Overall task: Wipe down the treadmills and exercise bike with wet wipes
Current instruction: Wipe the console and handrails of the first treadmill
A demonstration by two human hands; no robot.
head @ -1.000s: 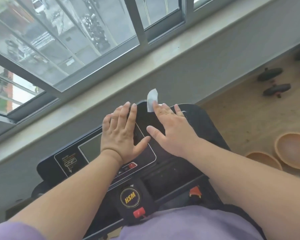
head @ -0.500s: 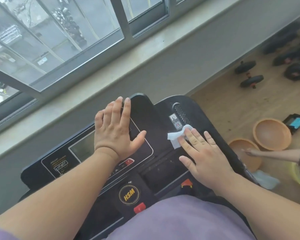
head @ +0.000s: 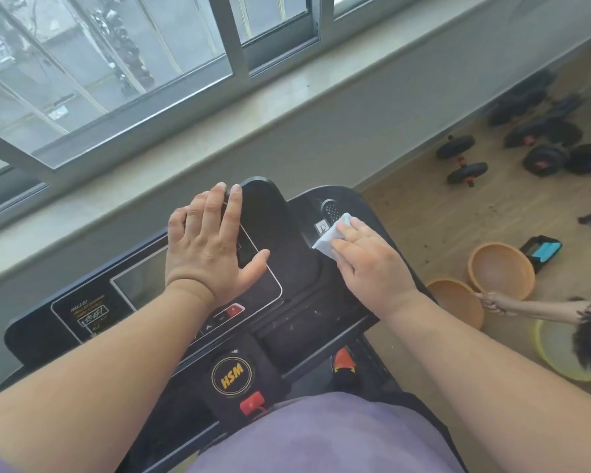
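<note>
One white wet wipe (head: 331, 233) on right wing of black treadmill console (head: 287, 233), just below speaker grille, flattened under straight fingers of right hand (head: 372, 264), pressing, not clenched. Wipe's long axis runs near-left to far-right, far corner pointing toward window. Left hand (head: 212, 247) flat on display panel, fingers relaxed, holding nothing. Console faces grey sill under window (head: 116, 63). Wooden floor (head: 440, 216) at right: two orange bowls (head: 500, 271), several black dumbbells (head: 463, 162), another person's hand (head: 492, 302) at nearer bowl.
</note>
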